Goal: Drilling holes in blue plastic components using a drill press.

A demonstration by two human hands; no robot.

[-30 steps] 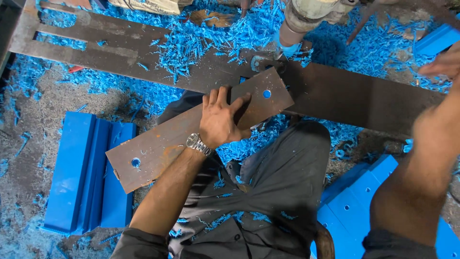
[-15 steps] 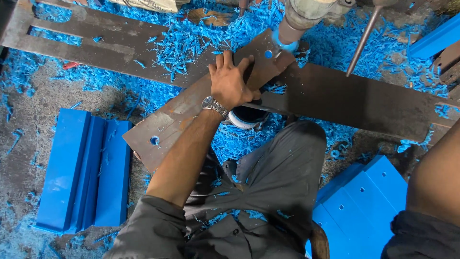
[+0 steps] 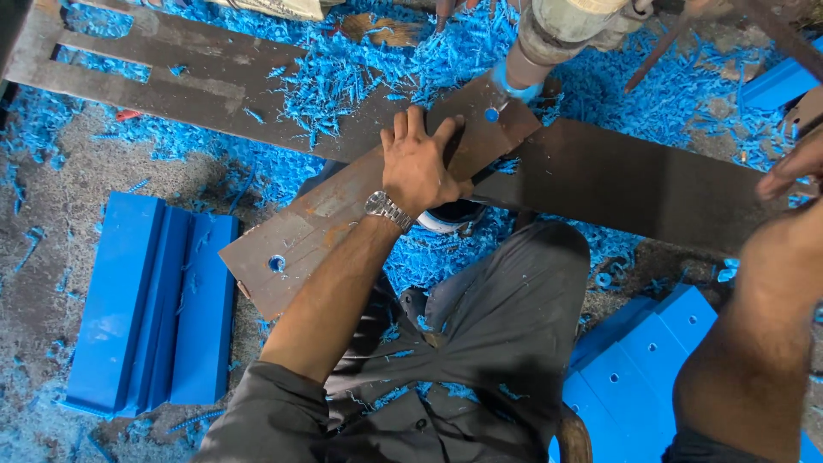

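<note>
Rusty steel plate (image 3: 343, 214) lies diagonal across frame centre, far end under the drill spindle (image 3: 536, 51) at top. Left hand (image 3: 420, 163) is pressed flat on it, fingers spread, not gripping. Plate looks heavy, stiff, rough w/ sharp edges; prob. best held flat-palmed or by the long edges, away from the holes. Right hand (image 3: 793, 167) at right edge, fingers curled, contents can't be told. Around: blue plastic blocks (image 3: 150, 300) lower left, more lower right, blue swarf (image 3: 360, 69) everywhere, long dark steel bar (image 3: 634, 184) crossing behind.
</note>
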